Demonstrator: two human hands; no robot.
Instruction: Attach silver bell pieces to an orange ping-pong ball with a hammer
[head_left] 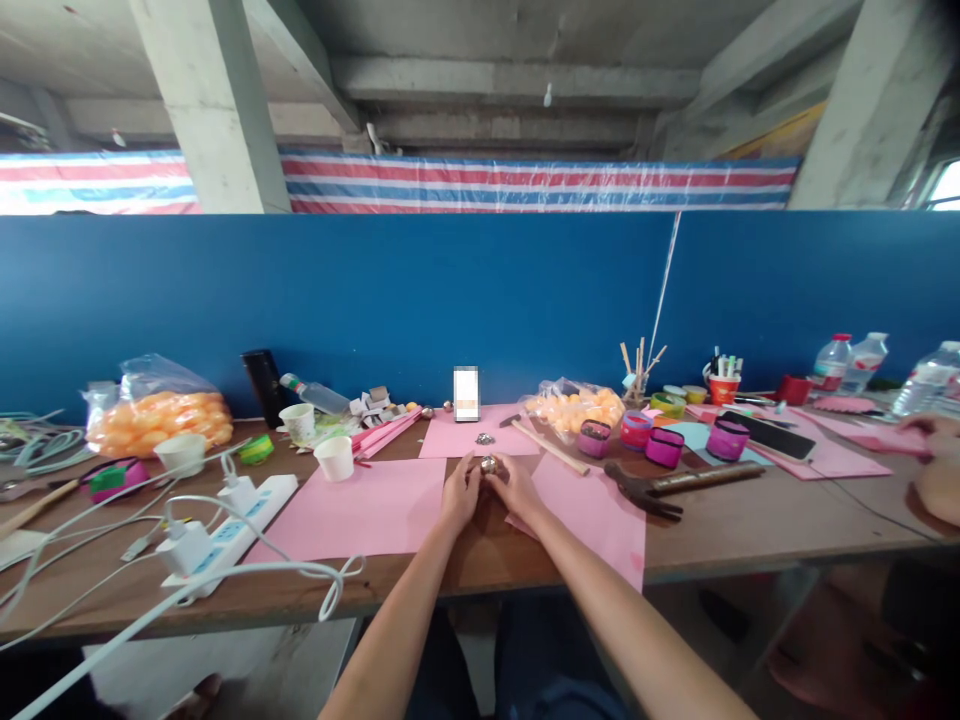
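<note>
Both my hands are close together over the bare strip of table between pink paper sheets. A small shiny metal ball (489,464), perhaps a jingle bell, shows at the fingertips of my right hand (517,487), which is closed on it. My left hand (460,491) is just left of the ball, its fingers curled inward; whatever they hold, if anything, is too small to make out. Just beyond my fingers, several small shiny metal pieces (485,439) lie on a pink sheet (439,441).
A power strip (247,525) with white cables and a paper cup (334,459) stand left. Rightward lie a wooden stick (555,449), a claw hammer (675,483), a bag of orange balls (581,405) and purple bands (664,447). Another person's hand (934,437) is far right.
</note>
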